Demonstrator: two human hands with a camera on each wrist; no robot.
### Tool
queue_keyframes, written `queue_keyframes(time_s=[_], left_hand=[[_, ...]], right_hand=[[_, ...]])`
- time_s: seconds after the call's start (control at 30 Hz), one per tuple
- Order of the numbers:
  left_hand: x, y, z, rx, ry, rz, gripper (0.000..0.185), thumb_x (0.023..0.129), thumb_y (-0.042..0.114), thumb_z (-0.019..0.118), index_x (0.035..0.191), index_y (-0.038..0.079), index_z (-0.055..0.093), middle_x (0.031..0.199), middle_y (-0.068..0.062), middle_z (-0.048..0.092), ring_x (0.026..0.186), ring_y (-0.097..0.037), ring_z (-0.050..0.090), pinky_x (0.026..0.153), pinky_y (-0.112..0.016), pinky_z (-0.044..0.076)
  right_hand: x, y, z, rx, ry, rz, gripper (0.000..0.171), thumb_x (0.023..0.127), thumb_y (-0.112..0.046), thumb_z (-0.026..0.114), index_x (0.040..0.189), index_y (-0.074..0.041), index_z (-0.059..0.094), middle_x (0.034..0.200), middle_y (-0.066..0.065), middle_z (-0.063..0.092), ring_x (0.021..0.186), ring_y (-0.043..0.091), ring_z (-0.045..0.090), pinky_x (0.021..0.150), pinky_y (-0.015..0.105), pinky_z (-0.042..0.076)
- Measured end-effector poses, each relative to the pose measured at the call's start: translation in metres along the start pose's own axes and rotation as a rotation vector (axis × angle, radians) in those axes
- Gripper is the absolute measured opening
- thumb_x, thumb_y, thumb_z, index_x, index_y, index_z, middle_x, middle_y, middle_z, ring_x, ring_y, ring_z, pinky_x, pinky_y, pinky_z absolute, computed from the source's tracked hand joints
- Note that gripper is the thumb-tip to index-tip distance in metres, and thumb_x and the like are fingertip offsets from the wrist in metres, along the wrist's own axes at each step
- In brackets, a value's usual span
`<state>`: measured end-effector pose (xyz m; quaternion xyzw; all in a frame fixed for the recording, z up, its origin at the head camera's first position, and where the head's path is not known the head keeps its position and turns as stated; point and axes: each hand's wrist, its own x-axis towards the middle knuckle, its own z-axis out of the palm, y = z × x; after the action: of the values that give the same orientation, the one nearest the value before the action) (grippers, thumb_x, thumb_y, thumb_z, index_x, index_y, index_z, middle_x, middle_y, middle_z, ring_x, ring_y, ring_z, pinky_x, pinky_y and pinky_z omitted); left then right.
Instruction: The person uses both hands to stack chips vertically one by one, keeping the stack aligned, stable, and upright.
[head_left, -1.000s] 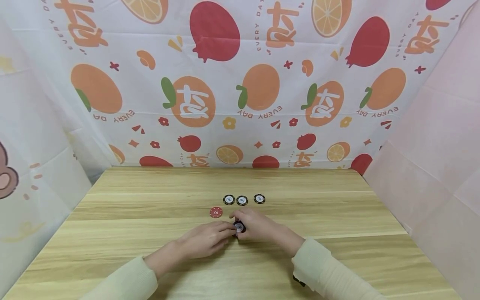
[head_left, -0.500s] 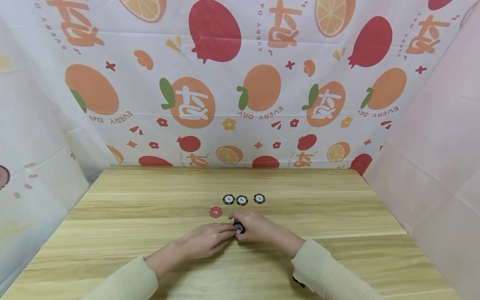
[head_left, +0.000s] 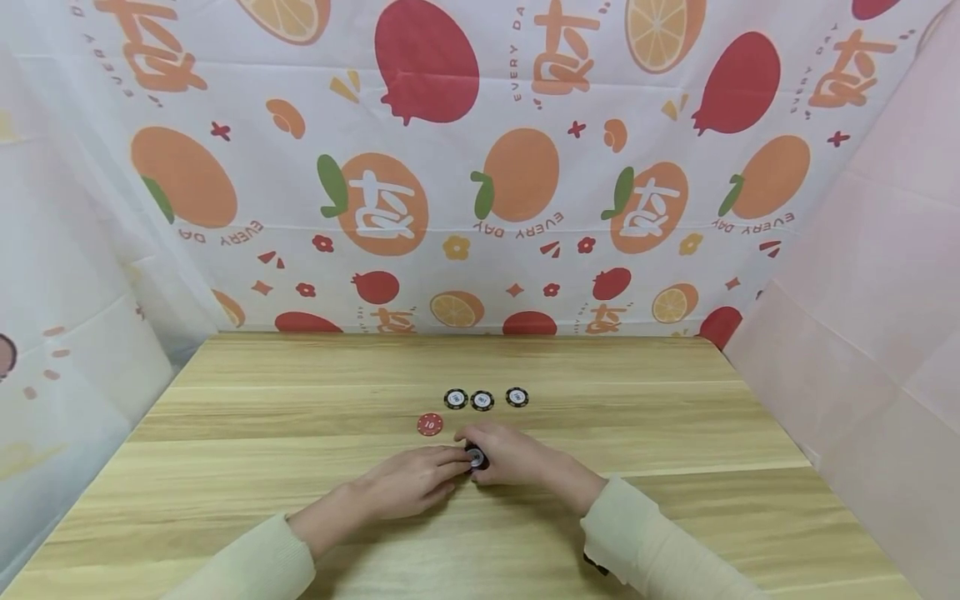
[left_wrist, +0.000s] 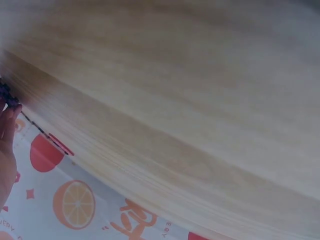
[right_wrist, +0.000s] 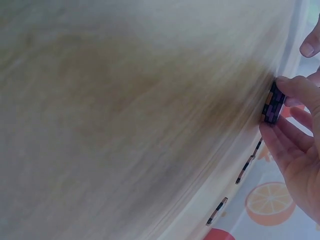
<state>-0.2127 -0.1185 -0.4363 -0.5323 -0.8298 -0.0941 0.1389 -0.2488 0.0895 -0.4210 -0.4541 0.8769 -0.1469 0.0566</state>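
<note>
A short stack of dark poker chips (head_left: 476,457) stands on the table between both hands, its top chip pale in the middle. My right hand (head_left: 506,452) grips the stack from the right, thumb on the near side and fingers on the far side. From the left, my left hand (head_left: 412,479) touches it with nearly straight fingertips. In the right wrist view, the chip stack (right_wrist: 272,105) shows purple and orange edge marks between thumb and fingers. Only part of the left hand (left_wrist: 7,165) appears in the left wrist view, at the edge beside the stack.
Behind the hands, three black-and-white chips (head_left: 482,401) lie flat in a loose row. A red chip (head_left: 430,424) marked 10 lies left of the stack. Something dark (head_left: 596,565) is partly hidden under the right sleeve. A fruit-print curtain (head_left: 517,175) hangs behind the wooden table (head_left: 300,400).
Both hands stay at the stack with almost no movement. The stack's top chip has tilted or shifted slightly under the fingers. The head view has drifted slightly.
</note>
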Motion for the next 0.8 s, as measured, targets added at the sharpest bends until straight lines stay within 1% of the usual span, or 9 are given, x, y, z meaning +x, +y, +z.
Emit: queue_keyframes(time_s=[0.13, 0.3, 0.63, 0.8], left_hand=[[0.000, 0.005, 0.001, 0.012, 0.004, -0.001, 0.036, 0.085, 0.012, 0.062, 0.117, -0.001, 0.060, 0.121, -0.012, 0.056, 0.112, -0.024, 0.052, 0.092, -0.033, 0.044], [0.000, 0.012, 0.003, 0.016, 0.011, -0.001, 0.036, 0.085, 0.012, 0.062, 0.117, -0.001, 0.060, 0.121, -0.012, 0.056, 0.112, -0.024, 0.052, 0.092, -0.033, 0.044], [-0.001, 0.004, 0.005, 0.015, 0.022, 0.018, 0.035, 0.084, 0.012, 0.062, 0.116, -0.001, 0.060, 0.119, -0.012, 0.057, 0.111, -0.024, 0.053, 0.092, -0.033, 0.045], [0.000, -0.001, 0.005, 0.011, 0.023, 0.036, 0.034, 0.084, 0.011, 0.062, 0.116, -0.001, 0.060, 0.119, -0.013, 0.057, 0.110, -0.024, 0.053, 0.092, -0.033, 0.045]], right_hand=[[-0.004, -0.002, 0.001, 0.009, -0.012, 0.010, 0.049, 0.081, -0.019, 0.071, 0.124, -0.010, 0.050, 0.115, 0.004, 0.054, 0.104, 0.010, 0.049, 0.088, 0.020, 0.042], [-0.008, -0.004, 0.002, -0.001, -0.016, -0.001, 0.050, 0.081, -0.019, 0.071, 0.125, -0.010, 0.050, 0.115, 0.003, 0.055, 0.104, 0.010, 0.050, 0.088, 0.020, 0.042], [-0.002, -0.004, 0.001, -0.033, -0.015, 0.005, 0.051, 0.080, -0.020, 0.072, 0.125, -0.010, 0.050, 0.116, 0.003, 0.055, 0.106, 0.010, 0.050, 0.089, 0.020, 0.041], [0.001, -0.002, 0.002, -0.045, -0.013, 0.000, 0.051, 0.080, -0.018, 0.072, 0.125, -0.010, 0.050, 0.118, 0.003, 0.054, 0.108, 0.011, 0.049, 0.091, 0.021, 0.040]])
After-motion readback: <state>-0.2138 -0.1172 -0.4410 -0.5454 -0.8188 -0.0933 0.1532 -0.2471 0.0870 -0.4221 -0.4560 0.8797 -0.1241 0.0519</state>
